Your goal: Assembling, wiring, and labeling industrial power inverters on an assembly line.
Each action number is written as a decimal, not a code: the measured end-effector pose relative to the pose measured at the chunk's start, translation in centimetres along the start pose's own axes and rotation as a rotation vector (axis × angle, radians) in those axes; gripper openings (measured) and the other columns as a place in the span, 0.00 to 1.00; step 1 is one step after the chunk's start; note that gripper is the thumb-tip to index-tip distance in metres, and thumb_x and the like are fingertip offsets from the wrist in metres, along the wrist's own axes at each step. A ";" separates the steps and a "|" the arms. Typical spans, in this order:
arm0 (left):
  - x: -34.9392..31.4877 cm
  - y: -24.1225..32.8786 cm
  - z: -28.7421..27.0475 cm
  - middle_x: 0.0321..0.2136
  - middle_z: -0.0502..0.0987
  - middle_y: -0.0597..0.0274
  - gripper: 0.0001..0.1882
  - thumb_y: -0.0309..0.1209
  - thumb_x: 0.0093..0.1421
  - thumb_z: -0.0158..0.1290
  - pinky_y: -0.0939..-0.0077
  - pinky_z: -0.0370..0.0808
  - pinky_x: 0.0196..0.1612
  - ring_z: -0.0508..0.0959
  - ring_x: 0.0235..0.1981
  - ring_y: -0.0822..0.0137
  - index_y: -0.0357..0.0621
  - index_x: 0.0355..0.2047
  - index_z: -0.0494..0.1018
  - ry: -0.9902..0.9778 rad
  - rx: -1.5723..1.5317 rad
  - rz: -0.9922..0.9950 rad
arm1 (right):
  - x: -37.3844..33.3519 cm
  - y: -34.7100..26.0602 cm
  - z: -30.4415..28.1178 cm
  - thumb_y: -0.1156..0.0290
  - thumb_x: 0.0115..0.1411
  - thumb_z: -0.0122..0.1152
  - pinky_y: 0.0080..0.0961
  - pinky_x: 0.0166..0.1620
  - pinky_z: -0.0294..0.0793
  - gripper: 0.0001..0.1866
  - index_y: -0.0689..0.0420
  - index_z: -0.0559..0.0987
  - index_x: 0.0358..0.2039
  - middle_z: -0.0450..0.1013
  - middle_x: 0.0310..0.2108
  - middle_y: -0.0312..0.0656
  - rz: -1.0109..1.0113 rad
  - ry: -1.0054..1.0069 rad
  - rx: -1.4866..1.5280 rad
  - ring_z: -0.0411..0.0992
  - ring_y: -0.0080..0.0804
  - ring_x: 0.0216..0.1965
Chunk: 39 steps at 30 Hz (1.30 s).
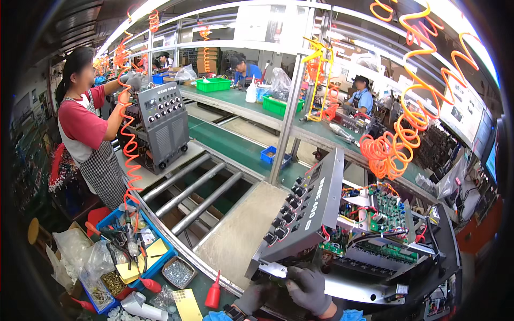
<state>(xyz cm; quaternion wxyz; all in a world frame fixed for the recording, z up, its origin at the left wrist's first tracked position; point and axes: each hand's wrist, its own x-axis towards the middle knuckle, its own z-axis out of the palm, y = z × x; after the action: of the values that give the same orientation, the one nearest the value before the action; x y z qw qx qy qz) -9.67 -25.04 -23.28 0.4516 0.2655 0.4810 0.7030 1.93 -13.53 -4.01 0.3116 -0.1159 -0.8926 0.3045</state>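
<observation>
An open machine chassis (369,251) stands at the right, its circuit boards, wires and metal plates exposed. Its grey front panel (308,208), with a row of black knobs, leans tilted at the chassis's left side. Both my hands wear grey gloves and are at the panel's lower end. My right hand (310,291) has its fingers bent in by a white metal bracket (275,269) under the panel; what they grip is hidden. To its left, my left hand (252,298) is dark and smeared, its fingers hard to make out. A red squeeze bottle (213,294) stands beside it.
A blue bin (170,255) with tools and a tray of small screws (178,272) lie at the lower left. Beyond are metal rollers (206,195), a metal post (292,101) and a finished-looking machine (161,120) with a co-worker (85,120). Orange coiled hoses (409,125) hang down.
</observation>
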 end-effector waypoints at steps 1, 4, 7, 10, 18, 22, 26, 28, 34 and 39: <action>0.0 -0.2 -0.6 0.42 0.78 0.51 0.12 0.23 0.60 0.55 0.70 0.78 0.44 0.80 0.42 0.59 0.40 0.45 0.76 -0.033 0.086 -0.010 | -0.5 -0.2 -0.7 0.70 0.51 0.64 0.39 0.39 0.74 0.14 0.60 0.80 0.39 0.76 0.32 0.49 -0.095 -0.073 0.050 0.74 0.48 0.35; -1.1 -0.6 -2.7 0.44 0.77 0.50 0.14 0.23 0.57 0.54 0.70 0.77 0.46 0.79 0.44 0.55 0.39 0.45 0.77 -0.117 0.703 0.335 | -3.7 -0.2 -4.8 0.73 0.52 0.63 0.36 0.44 0.73 0.19 0.61 0.79 0.46 0.75 0.38 0.47 -0.060 -0.444 0.321 0.73 0.46 0.39; -2.4 -1.0 -4.7 0.46 0.76 0.47 0.22 0.27 0.49 0.61 0.66 0.77 0.47 0.79 0.45 0.52 0.38 0.46 0.76 0.010 1.110 0.265 | -10.5 1.0 -8.6 0.70 0.60 0.60 0.33 0.47 0.75 0.16 0.63 0.78 0.47 0.77 0.39 0.50 0.449 -0.508 0.578 0.76 0.46 0.41; -1.3 -1.1 -5.8 0.47 0.77 0.45 0.28 0.31 0.46 0.65 0.66 0.75 0.51 0.78 0.47 0.54 0.38 0.50 0.74 0.572 0.611 -0.154 | -20.0 5.9 -10.7 0.68 0.65 0.56 0.34 0.50 0.74 0.15 0.62 0.78 0.48 0.75 0.45 0.51 0.603 -0.467 0.380 0.74 0.47 0.45; 4.7 -3.3 -7.9 0.37 0.82 0.61 0.20 0.30 0.50 0.65 0.68 0.77 0.41 0.81 0.37 0.64 0.44 0.45 0.79 0.182 0.504 -0.213 | -46.3 30.0 -9.9 0.69 0.52 0.63 0.37 0.45 0.75 0.22 0.62 0.76 0.49 0.75 0.43 0.50 1.100 0.308 -0.191 0.74 0.45 0.40; 5.3 -8.2 -9.6 0.34 0.82 0.61 0.21 0.32 0.49 0.66 0.70 0.77 0.37 0.80 0.34 0.67 0.43 0.45 0.78 0.594 0.444 -0.290 | -45.9 36.2 -9.3 0.68 0.51 0.66 0.36 0.48 0.73 0.28 0.61 0.74 0.54 0.74 0.47 0.49 1.154 0.721 0.005 0.73 0.46 0.43; 6.1 -11.4 -11.0 0.35 0.81 0.61 0.19 0.29 0.51 0.64 0.68 0.76 0.37 0.78 0.33 0.66 0.41 0.44 0.77 0.687 0.432 -0.223 | -40.3 35.3 -9.1 0.67 0.51 0.67 0.37 0.48 0.73 0.29 0.60 0.74 0.54 0.74 0.47 0.50 1.151 0.560 -0.049 0.73 0.46 0.43; 6.1 -11.7 -11.3 0.34 0.81 0.61 0.17 0.28 0.53 0.62 0.68 0.76 0.37 0.78 0.33 0.65 0.40 0.44 0.77 0.621 0.441 -0.156 | -38.4 34.0 -9.3 0.66 0.51 0.67 0.37 0.48 0.73 0.29 0.60 0.74 0.54 0.74 0.48 0.50 1.150 0.527 -0.067 0.73 0.46 0.43; 5.0 -11.7 -9.2 0.44 0.81 0.56 0.16 0.28 0.60 0.54 0.63 0.76 0.46 0.80 0.44 0.59 0.45 0.49 0.75 0.462 0.995 0.044 | -36.3 31.9 -9.8 0.64 0.50 0.67 0.38 0.48 0.73 0.30 0.60 0.73 0.54 0.73 0.48 0.50 1.179 0.444 -0.101 0.74 0.46 0.43; 5.7 -12.7 -7.5 0.40 0.78 0.63 0.16 0.40 0.68 0.45 0.67 0.73 0.47 0.78 0.41 0.66 0.44 0.48 0.74 0.742 -0.235 0.072 | -36.8 30.9 -9.9 0.62 0.50 0.68 0.40 0.48 0.73 0.31 0.60 0.73 0.54 0.73 0.48 0.51 1.192 0.411 -0.112 0.74 0.46 0.43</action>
<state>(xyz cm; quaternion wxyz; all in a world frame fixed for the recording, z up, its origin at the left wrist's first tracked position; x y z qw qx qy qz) -13.49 -21.58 -38.18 0.2494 -0.0436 0.5183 0.8169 37.31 0.89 -34.72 0.2472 -0.6655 -0.6111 0.3501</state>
